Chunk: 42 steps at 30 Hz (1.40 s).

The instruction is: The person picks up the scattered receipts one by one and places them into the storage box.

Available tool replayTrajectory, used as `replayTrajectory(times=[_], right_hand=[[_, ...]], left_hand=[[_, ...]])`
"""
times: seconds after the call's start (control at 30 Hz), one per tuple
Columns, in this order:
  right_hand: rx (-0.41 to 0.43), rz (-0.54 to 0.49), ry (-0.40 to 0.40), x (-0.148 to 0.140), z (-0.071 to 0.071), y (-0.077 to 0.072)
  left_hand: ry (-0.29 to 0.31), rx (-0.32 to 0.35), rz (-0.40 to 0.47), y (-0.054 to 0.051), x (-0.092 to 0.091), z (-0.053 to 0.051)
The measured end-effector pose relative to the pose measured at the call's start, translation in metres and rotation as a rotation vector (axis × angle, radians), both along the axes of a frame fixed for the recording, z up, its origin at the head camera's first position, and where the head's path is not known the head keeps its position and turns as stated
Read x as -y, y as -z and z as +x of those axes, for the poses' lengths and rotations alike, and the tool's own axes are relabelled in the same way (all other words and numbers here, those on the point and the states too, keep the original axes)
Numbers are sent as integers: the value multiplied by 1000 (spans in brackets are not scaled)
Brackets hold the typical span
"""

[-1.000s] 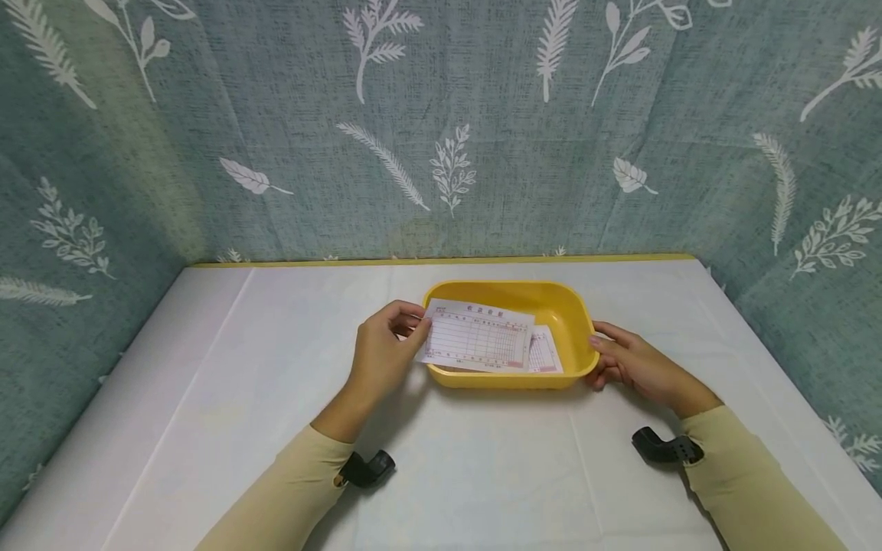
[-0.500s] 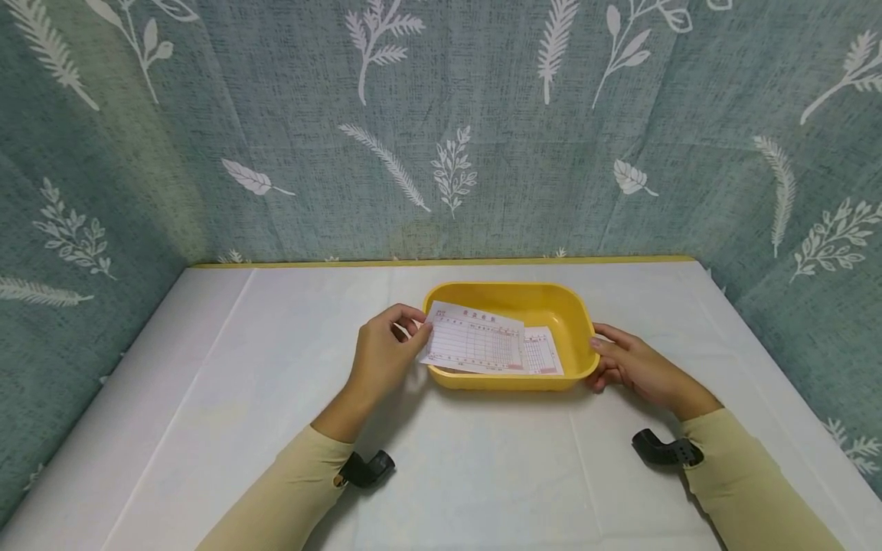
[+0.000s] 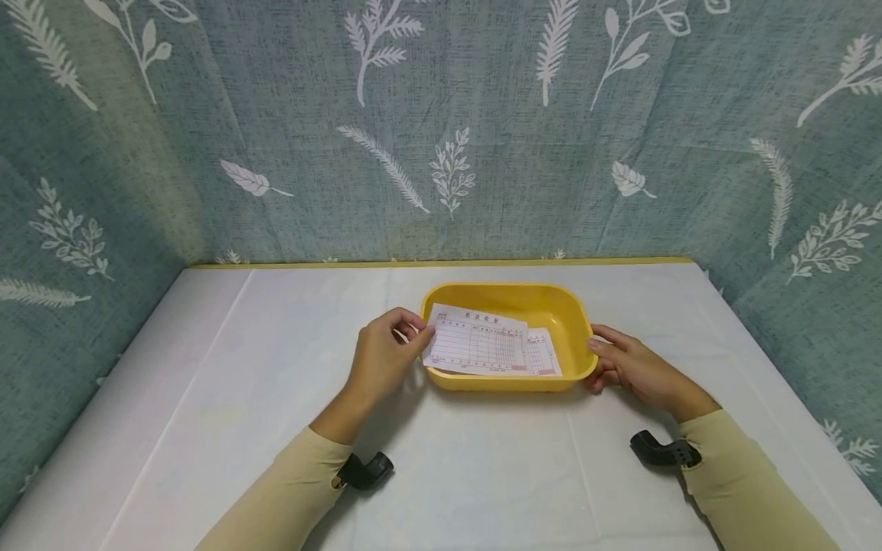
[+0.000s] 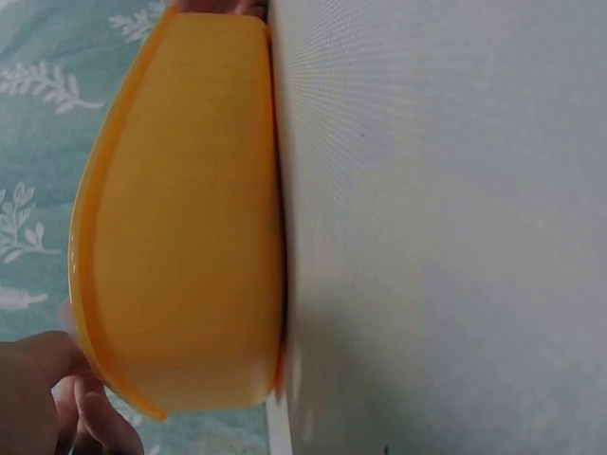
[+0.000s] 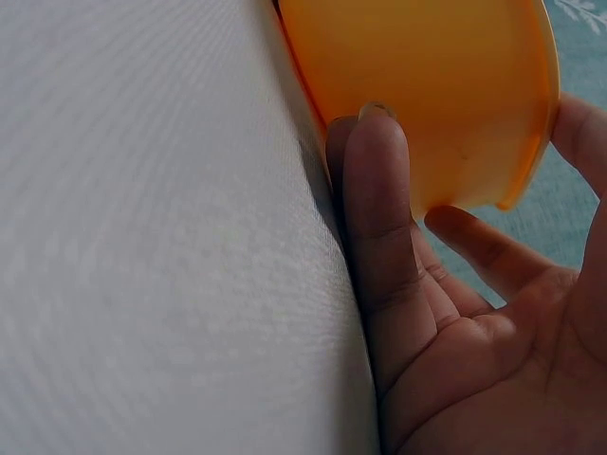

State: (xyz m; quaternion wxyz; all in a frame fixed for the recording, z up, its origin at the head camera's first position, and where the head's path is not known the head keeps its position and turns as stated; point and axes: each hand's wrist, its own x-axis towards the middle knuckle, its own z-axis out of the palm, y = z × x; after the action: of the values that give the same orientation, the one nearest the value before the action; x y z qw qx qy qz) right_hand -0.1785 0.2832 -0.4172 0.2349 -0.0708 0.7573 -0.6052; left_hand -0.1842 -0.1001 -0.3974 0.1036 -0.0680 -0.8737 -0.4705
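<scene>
A yellow plastic basin (image 3: pixel 572 329) stands on the white table in the head view. Inside it lie paper receipt slips with red printed tables; one slip (image 3: pixel 544 353) is partly covered by another receipt slip (image 3: pixel 477 341). My left hand (image 3: pixel 387 348) pinches the upper slip's left edge between thumb and fingers, over the basin's left rim. At the other end, my right hand (image 3: pixel 632 366) holds the basin, thumb at the rim. In the right wrist view its fingers (image 5: pixel 379 190) lie against the outer wall. The basin hides the slips in both wrist views.
The white-covered table (image 3: pixel 227 428) reaches to a yellow strip (image 3: pixel 331 265) at its back edge. Blue-green leaf-patterned fabric (image 3: pixel 289 115) stands behind and at both sides. A black camera mount (image 3: pixel 368 471) is strapped to the left wrist, another black mount (image 3: pixel 663 450) to the right.
The upper receipt slip has shifted slightly and sits a little lower, uncovering more of the slip beneath. Both hands stay almost where they were at the basin's ends.
</scene>
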Motion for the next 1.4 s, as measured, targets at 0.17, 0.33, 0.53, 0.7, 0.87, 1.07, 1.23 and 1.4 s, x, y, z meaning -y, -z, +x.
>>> replayTrajectory(times=[0.17,0.33,0.53,0.7,0.87,1.07,1.23,1.4], right_hand=[[13,7,-4,1,-1,1],[19,20,-2,3,-3,5],[28,18,3,3,-1,8],[11,6,-10,0,1,8],[-10,12,5,-2,4,6],[-9,5,-10,1,4,9],[-18,-5,-15,1,1,8],[-22,-2,-21,-1,-2,2]], left_hand=[[1,27,-17,4,1,1],[13,49,-16,9,2,2],[25,68,-42,12,1,4],[42,68,-70,11,-1,2],[60,40,-117,8,-5,1],[42,36,-137,4,-4,4],[35,42,-125,2,-3,3],[27,49,-117,1,-3,1]])
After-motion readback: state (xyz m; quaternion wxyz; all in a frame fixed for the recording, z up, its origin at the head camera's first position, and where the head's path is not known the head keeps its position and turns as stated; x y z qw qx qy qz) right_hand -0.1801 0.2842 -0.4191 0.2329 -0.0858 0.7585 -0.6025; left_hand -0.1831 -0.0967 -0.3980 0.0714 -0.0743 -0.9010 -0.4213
